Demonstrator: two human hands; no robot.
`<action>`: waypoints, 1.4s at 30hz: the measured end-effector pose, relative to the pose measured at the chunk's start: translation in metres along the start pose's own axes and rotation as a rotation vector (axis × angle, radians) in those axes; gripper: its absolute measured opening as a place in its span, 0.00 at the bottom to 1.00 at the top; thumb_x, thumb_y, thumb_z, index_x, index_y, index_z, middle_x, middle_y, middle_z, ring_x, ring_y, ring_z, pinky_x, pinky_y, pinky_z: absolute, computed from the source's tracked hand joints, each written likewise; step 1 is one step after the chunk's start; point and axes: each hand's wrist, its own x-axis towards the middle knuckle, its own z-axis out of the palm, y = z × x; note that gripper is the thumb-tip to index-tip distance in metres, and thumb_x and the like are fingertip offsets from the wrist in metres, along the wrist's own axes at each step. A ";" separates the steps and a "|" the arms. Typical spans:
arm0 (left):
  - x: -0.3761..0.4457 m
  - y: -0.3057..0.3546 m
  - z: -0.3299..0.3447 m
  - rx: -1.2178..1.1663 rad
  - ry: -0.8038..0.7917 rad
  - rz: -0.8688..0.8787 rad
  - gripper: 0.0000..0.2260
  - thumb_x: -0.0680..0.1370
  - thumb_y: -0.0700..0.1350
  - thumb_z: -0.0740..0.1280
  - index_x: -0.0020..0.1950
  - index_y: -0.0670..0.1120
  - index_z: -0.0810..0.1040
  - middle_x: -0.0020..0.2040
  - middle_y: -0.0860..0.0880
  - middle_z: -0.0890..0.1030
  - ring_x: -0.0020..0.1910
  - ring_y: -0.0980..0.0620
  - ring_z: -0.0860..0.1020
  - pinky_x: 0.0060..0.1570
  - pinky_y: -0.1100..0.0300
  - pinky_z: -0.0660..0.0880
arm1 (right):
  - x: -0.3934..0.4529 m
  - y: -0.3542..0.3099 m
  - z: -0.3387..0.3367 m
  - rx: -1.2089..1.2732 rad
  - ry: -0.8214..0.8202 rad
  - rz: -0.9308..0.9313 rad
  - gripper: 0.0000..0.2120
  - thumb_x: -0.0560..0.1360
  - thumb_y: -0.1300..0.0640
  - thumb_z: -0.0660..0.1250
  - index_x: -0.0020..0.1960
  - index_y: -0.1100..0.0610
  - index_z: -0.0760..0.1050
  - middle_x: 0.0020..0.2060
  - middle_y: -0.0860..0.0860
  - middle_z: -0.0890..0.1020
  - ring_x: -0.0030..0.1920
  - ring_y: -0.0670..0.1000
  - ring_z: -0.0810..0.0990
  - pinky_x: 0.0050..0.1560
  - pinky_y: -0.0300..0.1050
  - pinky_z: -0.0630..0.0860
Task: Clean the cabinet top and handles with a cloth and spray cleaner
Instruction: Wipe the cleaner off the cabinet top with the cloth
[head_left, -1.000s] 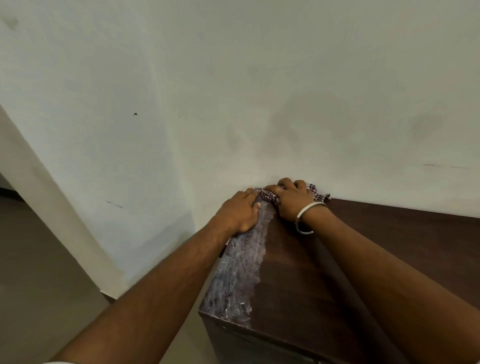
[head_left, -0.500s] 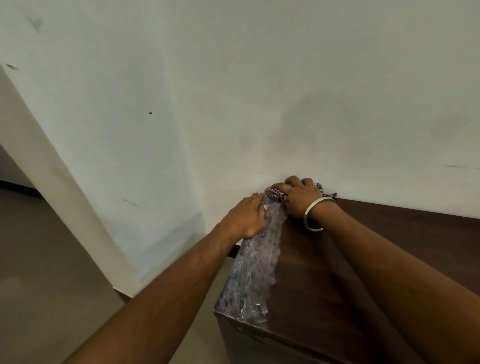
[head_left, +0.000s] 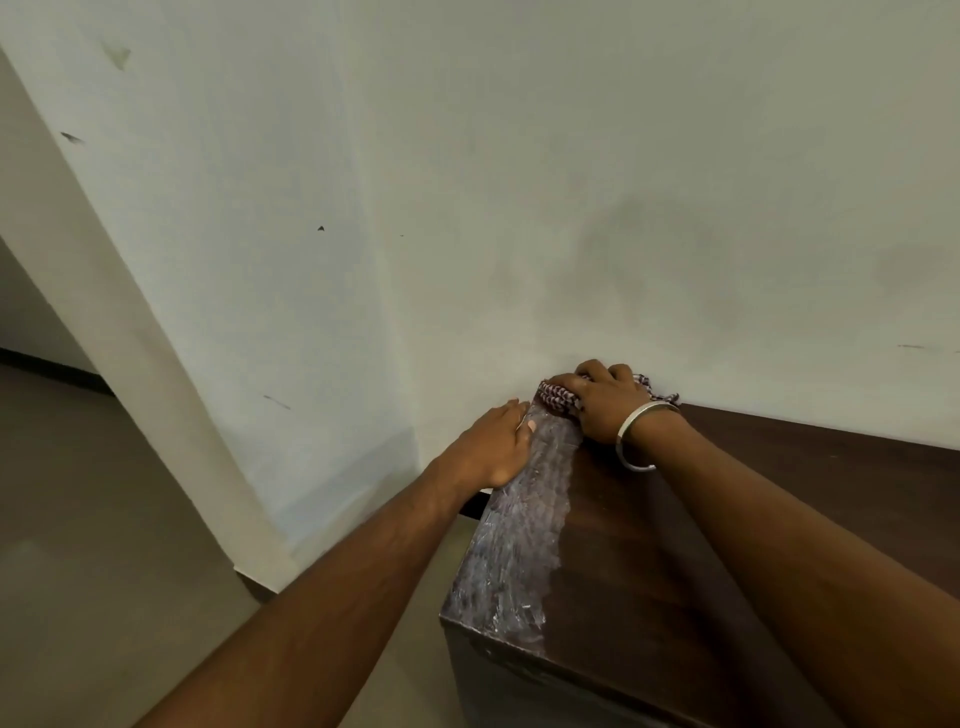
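A dark brown wooden cabinet top (head_left: 649, 561) fills the lower right, its back edge against the white wall. A greyish smeared strip (head_left: 519, 535) runs along its left edge. My right hand (head_left: 605, 405), with a silver bangle on the wrist, grips a bunched red-and-white checked cloth (head_left: 556, 397) at the back left corner by the wall. My left hand (head_left: 496, 447) rests on the cabinet's left edge beside the cloth, fingers lying fairly flat. No spray cleaner is in view.
A white wall (head_left: 519, 208) stands directly behind the cabinet. A projecting wall corner (head_left: 130, 364) slants down at the left. Beige floor (head_left: 104, 545) lies left of the cabinet.
The view has shifted so the cabinet sits further right. My left hand slid slightly back along the left edge, and my right hand keeps the cloth in the back corner.
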 end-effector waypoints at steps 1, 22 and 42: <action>-0.001 -0.001 0.000 -0.002 -0.003 0.000 0.25 0.85 0.52 0.47 0.80 0.44 0.53 0.80 0.45 0.54 0.79 0.50 0.52 0.77 0.53 0.51 | 0.001 -0.002 -0.001 -0.004 -0.001 0.019 0.29 0.76 0.57 0.61 0.73 0.42 0.57 0.71 0.50 0.60 0.69 0.61 0.58 0.70 0.58 0.62; -0.026 -0.004 0.008 -0.112 0.033 -0.016 0.22 0.84 0.50 0.47 0.76 0.44 0.62 0.73 0.44 0.68 0.71 0.47 0.68 0.72 0.52 0.62 | -0.035 -0.030 0.012 0.055 -0.012 -0.115 0.26 0.77 0.53 0.59 0.72 0.39 0.59 0.72 0.48 0.60 0.71 0.60 0.54 0.72 0.60 0.56; -0.055 -0.009 0.010 -0.340 -0.083 -0.109 0.22 0.85 0.53 0.44 0.71 0.50 0.69 0.69 0.47 0.73 0.66 0.49 0.71 0.70 0.51 0.65 | -0.061 -0.028 0.006 0.028 -0.009 -0.077 0.29 0.76 0.58 0.61 0.73 0.39 0.58 0.71 0.48 0.60 0.70 0.60 0.56 0.71 0.58 0.59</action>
